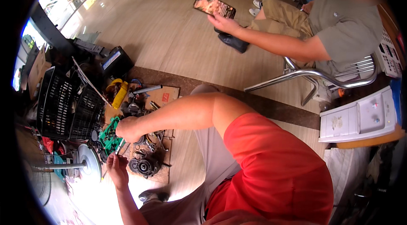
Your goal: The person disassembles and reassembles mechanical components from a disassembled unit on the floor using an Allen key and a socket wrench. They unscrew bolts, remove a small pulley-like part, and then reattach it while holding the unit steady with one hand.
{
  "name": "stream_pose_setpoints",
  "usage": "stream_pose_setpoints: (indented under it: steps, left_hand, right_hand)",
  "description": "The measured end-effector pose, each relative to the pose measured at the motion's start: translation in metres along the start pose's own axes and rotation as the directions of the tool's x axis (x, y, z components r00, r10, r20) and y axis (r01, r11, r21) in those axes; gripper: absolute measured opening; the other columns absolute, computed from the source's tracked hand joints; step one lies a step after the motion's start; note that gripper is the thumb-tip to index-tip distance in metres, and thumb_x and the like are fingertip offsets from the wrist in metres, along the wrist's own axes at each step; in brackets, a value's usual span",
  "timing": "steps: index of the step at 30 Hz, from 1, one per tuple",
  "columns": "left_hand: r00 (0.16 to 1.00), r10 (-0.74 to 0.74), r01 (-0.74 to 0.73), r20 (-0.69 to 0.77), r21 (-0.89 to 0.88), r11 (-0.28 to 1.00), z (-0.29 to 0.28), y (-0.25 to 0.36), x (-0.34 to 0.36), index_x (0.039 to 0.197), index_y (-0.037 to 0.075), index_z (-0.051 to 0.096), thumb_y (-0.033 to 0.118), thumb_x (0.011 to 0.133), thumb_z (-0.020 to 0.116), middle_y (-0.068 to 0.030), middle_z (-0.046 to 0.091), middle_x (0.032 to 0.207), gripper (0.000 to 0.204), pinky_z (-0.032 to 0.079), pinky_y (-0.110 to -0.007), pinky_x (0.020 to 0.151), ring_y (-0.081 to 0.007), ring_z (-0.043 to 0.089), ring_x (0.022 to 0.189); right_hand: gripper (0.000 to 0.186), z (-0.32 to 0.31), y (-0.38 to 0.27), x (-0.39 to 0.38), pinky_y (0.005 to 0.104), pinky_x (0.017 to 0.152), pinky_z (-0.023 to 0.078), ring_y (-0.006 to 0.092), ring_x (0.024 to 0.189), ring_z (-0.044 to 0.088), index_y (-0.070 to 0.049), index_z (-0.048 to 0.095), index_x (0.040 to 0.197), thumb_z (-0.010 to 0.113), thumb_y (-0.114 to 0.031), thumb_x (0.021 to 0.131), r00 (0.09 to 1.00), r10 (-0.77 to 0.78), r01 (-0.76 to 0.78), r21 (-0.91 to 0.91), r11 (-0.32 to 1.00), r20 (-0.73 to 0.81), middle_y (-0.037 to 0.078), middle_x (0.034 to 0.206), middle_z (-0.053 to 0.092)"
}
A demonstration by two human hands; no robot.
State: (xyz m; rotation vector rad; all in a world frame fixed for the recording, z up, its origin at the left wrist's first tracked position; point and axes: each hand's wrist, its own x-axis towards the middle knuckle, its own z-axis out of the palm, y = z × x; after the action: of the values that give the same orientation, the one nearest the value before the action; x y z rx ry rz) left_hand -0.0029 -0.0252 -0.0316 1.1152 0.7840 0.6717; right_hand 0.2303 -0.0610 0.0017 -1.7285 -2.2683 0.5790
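Observation:
My left hand (118, 169) is closed in a pinch around the lower end of a slim silver metal tool (121, 145); its exact kind is too small to tell. Just above it, my right hand (128, 129) is curled at the edge of a green tool case (111, 135) with shaped slots. Its fingers point down and away, so whatever it grips is hidden. Close to both hands, a dark round engine part (145, 166) rests on a cardboard sheet (163, 174). Several greasy metal parts and tools crowd the cardboard beside my right wrist.
Black plastic crates (57, 104), a black battery (116, 62) and a yellow tool (120, 94) stand beyond the hands. A round metal base with a pole (90, 163) is at the left. Another person (347, 34) sits on a metal chair (313, 74), holding a phone (215, 5).

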Motion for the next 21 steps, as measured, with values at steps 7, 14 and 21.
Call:
stream_pose_setpoints:
  steps: [7, 14, 21]
  left_hand:
    - [1.0, 0.008, -0.007, 0.015, -0.046, 0.999, -0.006, -0.002, 0.001, 0.099, 0.006, 0.054, 0.015, 0.098, 0.052, -0.0034, 0.057, 0.079, 0.01, 0.047, -0.027, 0.061, -0.0135, 0.056, 0.067]
    - [0.999, 0.008, -0.006, 0.038, -0.037, 0.999, -0.014, -0.005, 0.003, 0.1, 0.006, 0.054, 0.015, 0.098, 0.051, -0.0032, 0.056, 0.08, 0.01, 0.046, -0.027, 0.061, -0.0131, 0.054, 0.067]
    - [0.999, -0.009, 0.01, 0.043, -0.035, 0.999, -0.014, -0.01, 0.004, 0.101, 0.006, 0.054, 0.014, 0.098, 0.052, -0.0031, 0.056, 0.081, 0.009, 0.046, -0.027, 0.06, -0.0129, 0.053, 0.066]
  right_hand:
    - [0.015, -0.004, -0.003, -0.003, 0.0426, 0.074, 0.052, 0.0326, 0.083, 0.066, -0.005, 0.069, 0.083, 0.063, -0.011, 0.07, 0.999, -0.029, 0.029, 0.024, 0.999, -0.02, 0.015, 0.083, 0.068]
    - [0.017, -0.005, -0.006, -0.006, 0.0439, 0.073, 0.052, 0.0327, 0.084, 0.066, -0.004, 0.07, 0.084, 0.061, -0.01, 0.07, 0.999, -0.028, 0.029, 0.046, 0.999, -0.029, 0.015, 0.084, 0.069]
    - [0.018, -0.006, -0.008, -0.01, 0.0434, 0.074, 0.052, 0.0334, 0.084, 0.066, -0.004, 0.071, 0.085, 0.061, -0.011, 0.07, 1.0, -0.02, 0.021, 0.032, 0.999, -0.014, 0.016, 0.085, 0.069]
